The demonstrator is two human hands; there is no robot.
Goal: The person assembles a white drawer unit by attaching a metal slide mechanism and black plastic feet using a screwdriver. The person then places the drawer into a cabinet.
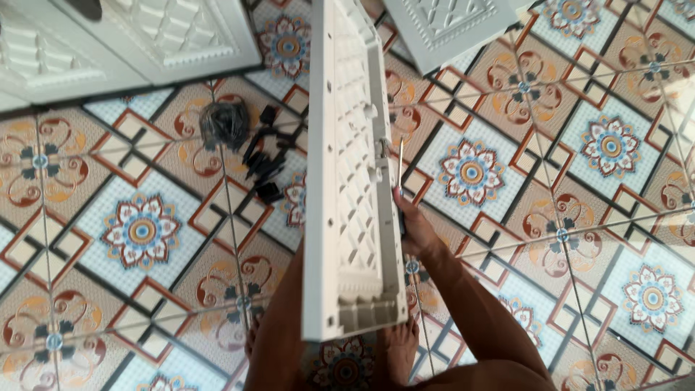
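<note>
A long white plastic panel with a lattice of diamond-shaped ribs stands on edge in the middle of the head view, running from the top down to my feet. My right hand is at its right side, closed around a screwdriver whose metal shaft points up along the panel's edge, near a small bracket. My left hand is hidden behind the panel; only my left forearm shows below it.
A pile of small black plastic parts and a bundle in a clear bag lie on the patterned tile floor. More white moulded panels lie at top left and top right.
</note>
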